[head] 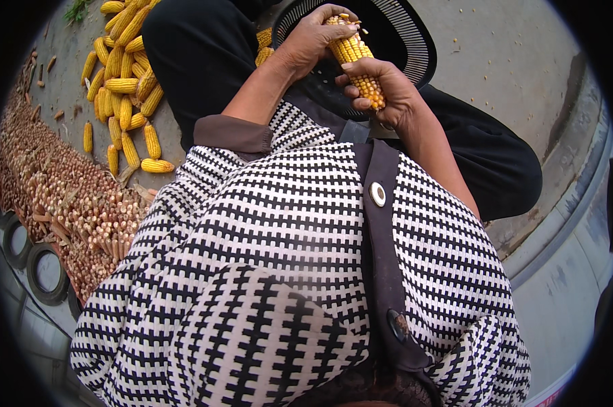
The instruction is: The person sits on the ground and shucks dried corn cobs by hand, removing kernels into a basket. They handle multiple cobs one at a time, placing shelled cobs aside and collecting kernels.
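Note:
Both my hands grip one ear of dried yellow corn (351,50), tilted above a black plastic basket (422,38) with a slotted rim. At the ear's upper end is my left hand (314,38), its thumb pressed against the kernels. Loose kernels sit by that thumb, where a patch of pale cob shows. Lower on the ear, my right hand (388,89) wraps its fingers around the end nearer my body. A few kernels lie inside the basket, between my legs; my forearms and the corn hide part of it.
Whole corn ears (123,84) lie piled on the concrete ground (489,30) at left, beyond my knee. A long heap of bare cobs (77,203) runs along the left, with tyres (47,274) beside it. Scattered kernels dot the ground at right.

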The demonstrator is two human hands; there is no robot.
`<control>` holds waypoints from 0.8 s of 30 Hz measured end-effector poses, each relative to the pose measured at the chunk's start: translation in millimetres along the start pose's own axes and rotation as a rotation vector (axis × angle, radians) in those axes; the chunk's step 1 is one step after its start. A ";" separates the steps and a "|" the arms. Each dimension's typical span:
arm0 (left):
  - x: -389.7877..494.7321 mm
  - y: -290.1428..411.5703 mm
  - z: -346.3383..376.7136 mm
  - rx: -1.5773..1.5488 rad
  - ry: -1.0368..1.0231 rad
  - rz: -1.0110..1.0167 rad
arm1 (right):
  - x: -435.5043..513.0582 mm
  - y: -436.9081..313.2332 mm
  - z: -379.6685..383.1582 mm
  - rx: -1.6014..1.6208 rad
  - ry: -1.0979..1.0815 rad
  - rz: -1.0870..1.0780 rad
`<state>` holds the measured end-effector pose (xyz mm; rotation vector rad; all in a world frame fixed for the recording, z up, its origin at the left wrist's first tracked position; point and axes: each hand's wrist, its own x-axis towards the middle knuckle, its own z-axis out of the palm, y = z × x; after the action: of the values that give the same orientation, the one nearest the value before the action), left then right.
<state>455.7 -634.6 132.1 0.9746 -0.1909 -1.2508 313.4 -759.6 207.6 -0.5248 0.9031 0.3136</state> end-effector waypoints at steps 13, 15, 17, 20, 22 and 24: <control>4.8 -1.9 11.3 0.134 0.096 0.055 | 6.0 6.1 -2.5 0.007 -0.007 -0.019; 9.1 -4.2 25.2 0.154 0.214 0.050 | 11.5 2.7 -5.5 0.031 -0.035 -0.048; 11.4 -3.4 29.2 0.268 0.168 -0.055 | 16.6 0.9 -7.3 0.063 -0.051 -0.067; 11.2 -4.9 27.0 0.141 0.002 -0.375 | 22.4 0.8 -5.1 -0.022 -0.002 -0.163; 9.1 -7.2 24.5 0.022 0.026 -0.295 | 21.5 5.8 -0.9 -0.126 -0.044 -0.208; 5.7 -7.7 21.6 -0.049 0.038 -0.178 | 20.5 12.3 4.0 -0.165 -0.010 -0.296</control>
<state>439.1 -650.5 137.5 0.9880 -0.0439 -1.3918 322.3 -746.4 189.4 -0.7990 0.7804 0.1214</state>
